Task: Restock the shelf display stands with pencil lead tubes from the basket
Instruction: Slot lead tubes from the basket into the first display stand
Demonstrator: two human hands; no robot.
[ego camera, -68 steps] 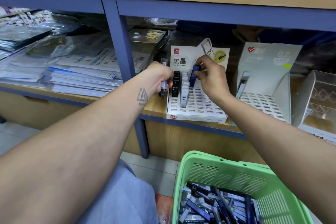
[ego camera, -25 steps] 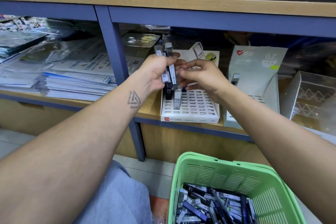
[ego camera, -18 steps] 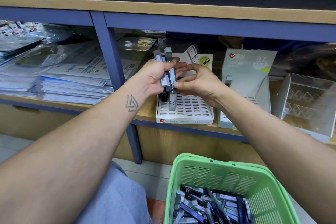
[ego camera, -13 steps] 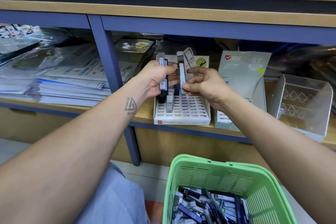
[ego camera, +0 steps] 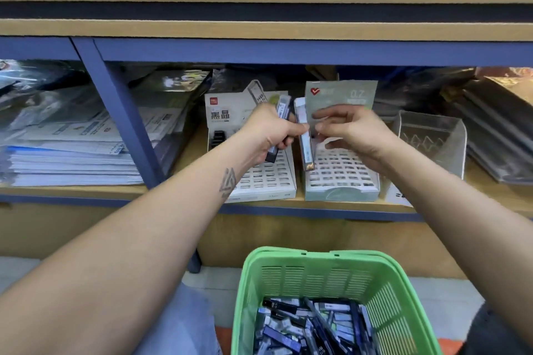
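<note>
Both hands are up in front of the shelf (ego camera: 173,190), working in the gap under the blue rail (ego camera: 288,52), and there is free air between knuckles and rail. The left hand (ego camera: 266,131) is curled round a small bunch of tubes (ego camera: 281,112), at least two, dark ones, standing near upright and leaning a touch right, tops poking above the fist and one bottom end showing below it. The right hand (ego camera: 350,131) pinches a single pale tube (ego camera: 305,135) between thumb and fingers, long axis close to vertical, lower end hanging just over the slots of the 0.7 stand (ego camera: 340,190). Two slotted stands sit side by side at the shelf's front edge: the white stand (ego camera: 259,190) on the left with a few black tubes (ego camera: 218,137) at its back-left corner, the grey-green one just beside it on the right. Most slots in both show open. Further right, one clear box (ego camera: 432,141), near the second stand. Left of the blue post (ego camera: 121,115), paper stacks (ego camera: 66,158) fill that bay. Down below, one green basket (ego camera: 314,262) sits beneath the hands, well apart from the shelf edge, holding a jumbled heap of loose tubes (ego camera: 308,328) lying every which way, too many to count.
</note>
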